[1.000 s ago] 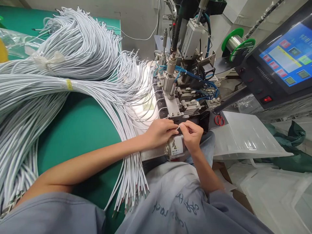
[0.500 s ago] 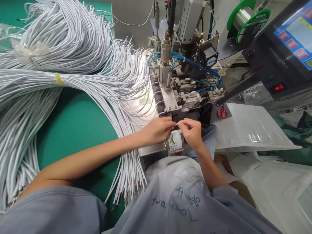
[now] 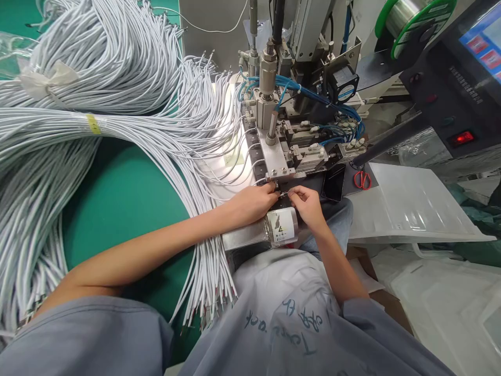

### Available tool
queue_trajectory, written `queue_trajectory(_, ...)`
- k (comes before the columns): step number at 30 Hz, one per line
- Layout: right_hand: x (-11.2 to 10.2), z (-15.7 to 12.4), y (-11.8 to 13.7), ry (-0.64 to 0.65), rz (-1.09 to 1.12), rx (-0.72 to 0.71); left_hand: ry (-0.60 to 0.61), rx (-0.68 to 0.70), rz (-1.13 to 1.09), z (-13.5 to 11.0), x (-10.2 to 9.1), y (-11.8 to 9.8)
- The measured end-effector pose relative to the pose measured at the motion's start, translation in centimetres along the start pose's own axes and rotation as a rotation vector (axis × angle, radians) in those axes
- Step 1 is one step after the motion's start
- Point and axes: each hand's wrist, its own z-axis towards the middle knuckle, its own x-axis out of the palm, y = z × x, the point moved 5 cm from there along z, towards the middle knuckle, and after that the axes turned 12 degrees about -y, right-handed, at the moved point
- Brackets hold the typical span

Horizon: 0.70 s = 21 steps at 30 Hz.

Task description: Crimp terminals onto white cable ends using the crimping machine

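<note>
My left hand [image 3: 258,202] is closed around the end of a white cable, at the front edge of the machine [image 3: 274,149]. The thin cable end [image 3: 284,194] sticks out from its fingertips to the right. My right hand [image 3: 307,206] pinches at the tip of that end with thumb and forefinger; the fine wires there are too small to make out. Just below both hands sits a roll-shaped part with a white label [image 3: 282,225]. Several white cables [image 3: 183,172] spread from the bundle on the left, some running into the machine's side.
A green mat [image 3: 121,193] carries large bundles of white cable [image 3: 102,57]. To the right are red-handled scissors [image 3: 362,180], a black bin [image 3: 334,183] and a white plastic sheet [image 3: 415,203]. A solder wire spool [image 3: 415,21] and a control screen [image 3: 485,47] overhang the right side.
My hands have shifted slightly toward the machine, and my right fingertips have drawn a little apart from the left, baring the cable end. The camera view has shifted a little.
</note>
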Motion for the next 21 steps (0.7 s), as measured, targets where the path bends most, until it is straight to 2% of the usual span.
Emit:
queue_trajectory(10,0.14,0.21,-0.66,0.079,-0.056,0.021,0.002,0.096,0.028,-0.06,-0.21,-0.10)
queue_trajectory(21,0.26,0.37,-0.81,0.089,-0.094,0.020,0.041,0.200,0.113,0.18,-0.30,-0.61)
